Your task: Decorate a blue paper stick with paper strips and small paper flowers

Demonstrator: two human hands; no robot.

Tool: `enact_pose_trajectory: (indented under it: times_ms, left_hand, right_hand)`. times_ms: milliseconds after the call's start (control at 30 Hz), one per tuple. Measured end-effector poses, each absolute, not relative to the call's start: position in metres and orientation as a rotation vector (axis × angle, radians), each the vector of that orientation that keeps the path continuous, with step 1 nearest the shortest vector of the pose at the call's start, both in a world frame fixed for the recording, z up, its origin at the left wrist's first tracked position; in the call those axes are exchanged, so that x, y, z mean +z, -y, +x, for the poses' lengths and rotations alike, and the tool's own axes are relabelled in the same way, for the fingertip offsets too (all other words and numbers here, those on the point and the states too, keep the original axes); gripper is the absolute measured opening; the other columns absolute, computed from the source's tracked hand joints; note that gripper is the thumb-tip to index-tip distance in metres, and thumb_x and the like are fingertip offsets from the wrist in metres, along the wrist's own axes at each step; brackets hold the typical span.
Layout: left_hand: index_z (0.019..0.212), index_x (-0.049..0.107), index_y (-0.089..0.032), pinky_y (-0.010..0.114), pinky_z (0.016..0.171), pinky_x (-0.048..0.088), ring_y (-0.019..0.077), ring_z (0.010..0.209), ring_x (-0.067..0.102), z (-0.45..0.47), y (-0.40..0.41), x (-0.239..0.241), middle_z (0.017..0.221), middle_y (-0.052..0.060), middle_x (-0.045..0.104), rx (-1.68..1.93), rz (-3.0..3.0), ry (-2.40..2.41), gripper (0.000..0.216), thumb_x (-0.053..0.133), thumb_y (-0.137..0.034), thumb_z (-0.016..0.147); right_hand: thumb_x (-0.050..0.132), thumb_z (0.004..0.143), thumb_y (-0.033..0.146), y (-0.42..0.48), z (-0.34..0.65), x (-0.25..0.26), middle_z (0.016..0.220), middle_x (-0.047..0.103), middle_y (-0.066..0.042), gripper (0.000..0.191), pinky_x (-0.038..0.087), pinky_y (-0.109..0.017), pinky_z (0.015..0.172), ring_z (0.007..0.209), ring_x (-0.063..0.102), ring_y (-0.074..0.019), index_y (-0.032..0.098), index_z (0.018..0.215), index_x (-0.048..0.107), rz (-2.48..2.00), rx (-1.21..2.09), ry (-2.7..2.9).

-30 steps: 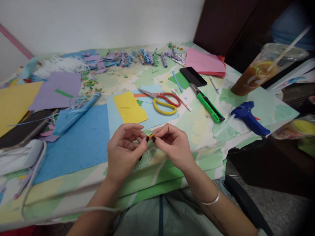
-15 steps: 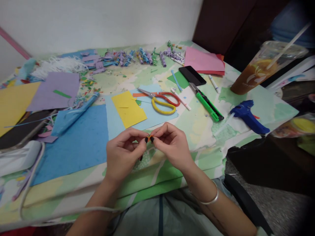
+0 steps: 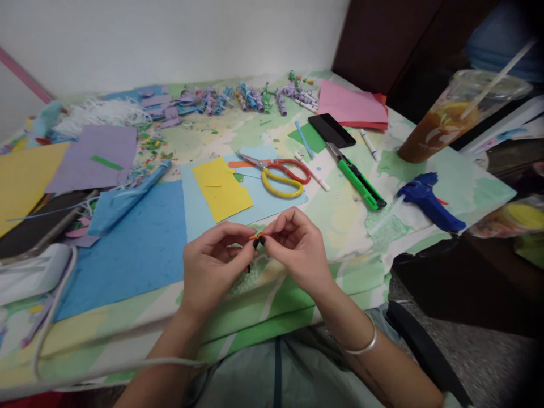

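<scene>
Pinched between the fingertips of both hands is a small orange strip (image 3: 256,236) that looks like paper, with a bit of green beside it. My left hand (image 3: 216,258) grips it from the left, thumb against forefinger. From the right, my right hand (image 3: 300,249) holds it the same way; most of the piece is hidden by the fingers. Just beyond the hands lie a yellow paper (image 3: 225,195) and scissors (image 3: 276,173) with one red and one yellow handle, both on a light blue sheet (image 3: 193,218). An orange paper strip (image 3: 238,164) sits under the scissor blades.
A green utility knife (image 3: 359,181), a black phone (image 3: 331,130) and a blue glue gun (image 3: 431,201) lie to the right. A cup of drink (image 3: 442,130) stands at the right edge. Curled paper pieces (image 3: 250,97) line the back; a blue sheet (image 3: 131,255) is at left.
My fingertips have shifted slightly around the orange strip, which now lies flatter between them. Nothing else on the table has visibly moved.
</scene>
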State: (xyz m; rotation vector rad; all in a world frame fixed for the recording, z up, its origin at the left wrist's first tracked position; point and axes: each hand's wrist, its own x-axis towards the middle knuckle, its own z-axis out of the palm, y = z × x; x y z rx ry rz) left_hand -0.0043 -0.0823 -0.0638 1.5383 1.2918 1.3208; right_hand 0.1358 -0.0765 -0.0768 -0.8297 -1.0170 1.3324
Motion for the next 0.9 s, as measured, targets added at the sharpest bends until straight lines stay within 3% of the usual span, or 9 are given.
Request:
enact_pose_trajectory:
  times_ms: [200, 533, 900]
  left_hand:
    - [0.078, 0.071, -0.019, 0.019, 0.052, 0.051, 0.0105, 0.058, 0.064, -0.0039, 0.0817, -0.0667, 0.072, 0.0, 0.071, 1.324, 1.473, -1.336, 0.012, 0.072, -0.013, 0.068]
    - [0.076, 0.073, -0.019, 0.017, 0.056, 0.054, 0.0095, 0.056, 0.065, -0.0052, 0.0811, -0.0661, 0.067, -0.002, 0.072, 1.275, 1.379, -1.33, 0.011, 0.074, -0.013, 0.067]
    - [0.08, 0.074, -0.02, 0.017, 0.057, 0.056, 0.0094, 0.057, 0.067, -0.0089, 0.0776, -0.0703, 0.071, -0.001, 0.074, 1.314, 1.221, -1.282, 0.011, 0.075, -0.015, 0.07]
  right_hand:
    - [0.068, 0.068, 0.011, 0.0761, 0.1366, -0.0756, 0.071, 0.056, 0.003, 0.024, 0.048, -0.025, 0.064, 0.068, 0.056, -0.0104, 0.02, 0.072, 0.046, -0.861, 1.317, 1.008]
    - [0.068, 0.066, 0.008, 0.0763, 0.137, -0.0745, 0.071, 0.057, 0.003, 0.025, 0.049, -0.025, 0.064, 0.067, 0.057, -0.0102, 0.02, 0.071, 0.046, -0.852, 1.335, 1.01]
    - [0.062, 0.074, 0.019, 0.0741, 0.1363, -0.0754, 0.074, 0.061, 0.0, 0.007, 0.048, -0.027, 0.065, 0.068, 0.059, -0.0126, 0.018, 0.08, 0.06, -0.945, 1.313, 1.133]
